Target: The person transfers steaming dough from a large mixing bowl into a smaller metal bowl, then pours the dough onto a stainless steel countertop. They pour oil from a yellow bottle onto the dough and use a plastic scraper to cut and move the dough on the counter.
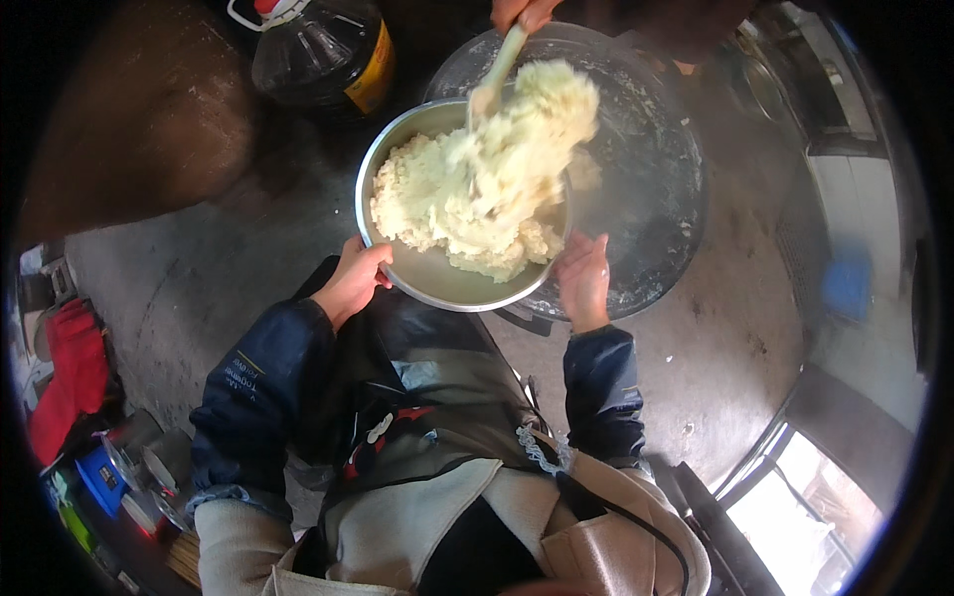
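Note:
My left hand [356, 281] grips the rim of a round metal basin [417, 287] at its lower left, thumb on top. My right hand [584, 281] supports the basin's right side, its fingers partly hidden behind the wall. Inside lies a pale, lumpy, sticky mass [417, 186], which looks like cooked grain or dough. Another person's hand [525, 13] holds a pale paddle or large spoon [501, 65] over the basin. A big clump of the same mass [551, 112], blurred by motion, is at the paddle and overhangs the basin's far right rim.
A wide dark round vessel [656, 216] with pale residue stands on the concrete floor [738, 313], beyond and right of the basin. A large plastic jug [320, 63] of dark liquid is at the upper left. Red cloth [74, 357] and several cans [138, 454] lie far left.

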`<state>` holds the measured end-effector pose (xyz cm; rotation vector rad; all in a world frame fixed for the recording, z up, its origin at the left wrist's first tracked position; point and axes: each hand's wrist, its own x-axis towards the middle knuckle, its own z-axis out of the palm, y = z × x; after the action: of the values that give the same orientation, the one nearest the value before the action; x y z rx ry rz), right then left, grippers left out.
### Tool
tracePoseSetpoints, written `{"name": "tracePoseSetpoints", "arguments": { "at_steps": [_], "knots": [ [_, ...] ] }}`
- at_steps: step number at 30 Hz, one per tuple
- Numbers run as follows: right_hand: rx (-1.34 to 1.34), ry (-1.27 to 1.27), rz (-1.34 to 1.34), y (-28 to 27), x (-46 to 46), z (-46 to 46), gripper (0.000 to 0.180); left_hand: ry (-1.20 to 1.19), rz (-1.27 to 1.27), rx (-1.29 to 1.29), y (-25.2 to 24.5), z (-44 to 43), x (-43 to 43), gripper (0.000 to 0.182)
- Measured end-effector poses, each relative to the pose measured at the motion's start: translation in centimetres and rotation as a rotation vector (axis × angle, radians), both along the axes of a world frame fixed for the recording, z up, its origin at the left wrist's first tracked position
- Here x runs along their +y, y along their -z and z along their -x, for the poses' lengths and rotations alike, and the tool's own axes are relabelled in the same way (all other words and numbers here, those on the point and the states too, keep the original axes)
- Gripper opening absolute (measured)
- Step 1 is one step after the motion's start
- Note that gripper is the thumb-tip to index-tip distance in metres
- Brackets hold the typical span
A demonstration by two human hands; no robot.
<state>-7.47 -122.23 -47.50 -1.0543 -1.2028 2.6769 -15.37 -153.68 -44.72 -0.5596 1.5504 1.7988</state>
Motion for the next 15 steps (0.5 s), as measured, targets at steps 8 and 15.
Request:
{"name": "tracePoseSetpoints", "arguments": {
  "at_steps": [8, 15],
  "knots": [
    [-0.141, -0.314, -0.318, 0.9, 3.7, 4.7, 0.050, 0.074, 0.023, -0.022, 0.0, 0.1, -0.2, 0.030],
    [-0.135, -0.355, -0.510, 0.2, 3.4, 2.4, 0.030, 0.246, 0.076, 0.051, 1.1, 0.7, -2.0, 0.022]
  ]
}}
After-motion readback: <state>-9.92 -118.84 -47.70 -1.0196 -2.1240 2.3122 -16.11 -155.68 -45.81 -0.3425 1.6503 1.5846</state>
